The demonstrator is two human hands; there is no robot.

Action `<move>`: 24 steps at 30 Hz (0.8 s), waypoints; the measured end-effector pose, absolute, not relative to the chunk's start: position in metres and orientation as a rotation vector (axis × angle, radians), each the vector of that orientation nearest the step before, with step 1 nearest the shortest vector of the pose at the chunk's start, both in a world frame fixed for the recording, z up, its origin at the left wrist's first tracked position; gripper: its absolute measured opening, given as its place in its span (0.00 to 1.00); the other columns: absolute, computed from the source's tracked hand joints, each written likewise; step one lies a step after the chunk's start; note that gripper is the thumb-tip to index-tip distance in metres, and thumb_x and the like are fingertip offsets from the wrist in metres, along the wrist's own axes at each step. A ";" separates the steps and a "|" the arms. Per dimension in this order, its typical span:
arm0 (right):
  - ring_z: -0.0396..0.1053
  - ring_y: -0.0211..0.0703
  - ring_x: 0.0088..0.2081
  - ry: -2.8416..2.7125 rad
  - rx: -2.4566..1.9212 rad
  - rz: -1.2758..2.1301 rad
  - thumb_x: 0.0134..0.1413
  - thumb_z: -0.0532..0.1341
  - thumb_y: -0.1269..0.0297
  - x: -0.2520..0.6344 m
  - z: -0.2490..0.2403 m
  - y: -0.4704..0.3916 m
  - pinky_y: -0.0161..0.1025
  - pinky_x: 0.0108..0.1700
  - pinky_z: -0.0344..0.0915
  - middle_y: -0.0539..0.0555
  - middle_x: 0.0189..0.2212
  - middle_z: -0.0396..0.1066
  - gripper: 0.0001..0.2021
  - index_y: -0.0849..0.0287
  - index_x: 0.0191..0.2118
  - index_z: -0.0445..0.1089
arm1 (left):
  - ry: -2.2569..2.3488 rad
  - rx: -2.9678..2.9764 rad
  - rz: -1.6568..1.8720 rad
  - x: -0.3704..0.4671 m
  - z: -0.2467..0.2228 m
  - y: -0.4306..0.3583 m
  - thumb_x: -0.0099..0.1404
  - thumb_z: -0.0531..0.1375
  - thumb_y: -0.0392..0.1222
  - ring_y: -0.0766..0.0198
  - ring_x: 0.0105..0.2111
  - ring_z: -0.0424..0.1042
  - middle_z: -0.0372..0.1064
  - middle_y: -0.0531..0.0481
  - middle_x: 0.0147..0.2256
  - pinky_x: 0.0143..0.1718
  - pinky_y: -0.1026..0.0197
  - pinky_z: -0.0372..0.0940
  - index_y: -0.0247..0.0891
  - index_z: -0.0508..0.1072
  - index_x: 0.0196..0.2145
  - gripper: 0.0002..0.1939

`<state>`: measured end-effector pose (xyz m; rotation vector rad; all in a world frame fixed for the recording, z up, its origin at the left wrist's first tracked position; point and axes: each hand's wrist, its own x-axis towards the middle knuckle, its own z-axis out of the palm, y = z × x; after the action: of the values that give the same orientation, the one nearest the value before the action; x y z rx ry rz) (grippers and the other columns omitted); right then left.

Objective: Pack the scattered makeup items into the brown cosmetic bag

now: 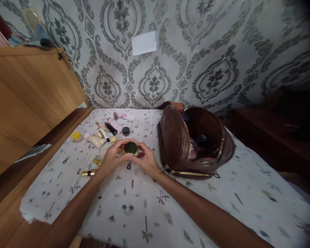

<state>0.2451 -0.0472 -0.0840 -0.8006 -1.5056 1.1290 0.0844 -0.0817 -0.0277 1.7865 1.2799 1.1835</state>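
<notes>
Between my two hands is a small round jar [130, 148] with a dark green lid, held over the middle of the patterned cloth. My left hand [116, 155] curls round its left side, and my right hand [145, 159] grips the right side, with both thumbs meeting at the front. Just beyond my fingers stands a small black-lidded pot [125, 131]. By my left wrist lie gold tubes [88, 173]. A cream squeeze tube [95, 140] and a yellow-lidded jar [76, 136] rest further left. To the right of my hands, a brown leather bag [173, 137] gapes unzipped, several items inside.
Behind the jar, a pink tube [115, 125], a black tube [111, 128] and a white-and-pink tube [126, 117] lie loosely together. A wooden cabinet [33, 103] borders the left side, and a patterned wall [155, 81] rises behind the cloth-covered surface [144, 213].
</notes>
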 end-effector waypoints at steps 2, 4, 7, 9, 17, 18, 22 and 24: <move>0.70 0.44 0.42 -1.501 -0.771 1.173 0.43 0.70 0.58 0.246 -0.083 -0.048 0.35 0.34 0.65 0.54 0.43 0.74 0.22 0.56 0.46 0.70 | 1.255 1.748 1.200 0.083 -0.029 -0.082 0.59 0.66 0.48 0.55 0.48 0.74 0.74 0.44 0.49 0.50 0.54 0.68 0.38 0.71 0.52 0.25; 0.70 0.46 0.47 -1.500 -0.732 1.227 0.45 0.69 0.57 0.247 -0.081 -0.050 0.36 0.37 0.66 0.56 0.50 0.72 0.26 0.55 0.52 0.68 | 1.226 1.708 1.225 0.081 -0.030 -0.081 0.60 0.66 0.48 0.55 0.48 0.74 0.74 0.44 0.48 0.50 0.54 0.68 0.38 0.71 0.52 0.24; 0.68 0.48 0.54 -1.480 -0.653 1.313 0.52 0.66 0.54 0.250 -0.077 -0.053 0.37 0.40 0.67 0.58 0.58 0.67 0.27 0.53 0.57 0.65 | 1.155 1.658 1.259 0.079 -0.034 -0.079 0.65 0.62 0.48 0.55 0.50 0.73 0.74 0.43 0.49 0.52 0.54 0.67 0.38 0.69 0.53 0.22; 0.69 0.48 0.52 -1.458 -0.614 1.356 0.55 0.63 0.51 0.251 -0.076 -0.054 0.36 0.37 0.67 0.58 0.57 0.67 0.24 0.53 0.56 0.65 | 1.111 1.651 1.267 0.077 -0.037 -0.078 0.68 0.59 0.49 0.55 0.51 0.73 0.74 0.42 0.50 0.54 0.54 0.66 0.37 0.67 0.55 0.21; 0.72 0.45 0.40 -1.251 -0.612 1.526 0.57 0.59 0.43 0.253 -0.079 -0.049 0.36 0.29 0.67 0.58 0.48 0.71 0.25 0.55 0.53 0.64 | 1.102 1.783 1.165 0.079 -0.046 -0.081 0.70 0.58 0.49 0.52 0.59 0.66 0.65 0.41 0.60 0.62 0.50 0.59 0.39 0.66 0.61 0.25; 0.72 0.45 0.40 -1.231 -0.604 1.546 0.57 0.59 0.43 0.253 -0.080 -0.049 0.36 0.29 0.67 0.58 0.48 0.71 0.26 0.55 0.54 0.63 | 1.115 1.801 1.151 0.079 -0.047 -0.081 0.70 0.58 0.49 0.51 0.59 0.66 0.64 0.41 0.61 0.63 0.50 0.58 0.40 0.65 0.62 0.26; 0.72 0.44 0.38 -1.216 -0.591 1.585 0.56 0.61 0.43 0.253 -0.080 -0.048 0.36 0.29 0.67 0.58 0.48 0.70 0.29 0.54 0.57 0.61 | 1.121 1.830 1.107 0.079 -0.045 -0.082 0.70 0.57 0.50 0.51 0.60 0.65 0.64 0.41 0.61 0.64 0.50 0.56 0.40 0.63 0.64 0.27; 0.72 0.43 0.37 -1.257 -0.607 1.570 0.53 0.63 0.43 0.253 -0.077 -0.050 0.36 0.29 0.67 0.57 0.48 0.70 0.28 0.54 0.55 0.63 | 1.111 1.838 1.091 0.078 -0.043 -0.082 0.70 0.57 0.50 0.51 0.60 0.65 0.63 0.41 0.62 0.64 0.50 0.57 0.40 0.63 0.64 0.27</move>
<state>0.2530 -0.0499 -0.0772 -0.6073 -1.2566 1.5696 0.0782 -0.0824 -0.0429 1.8381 1.1112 1.0911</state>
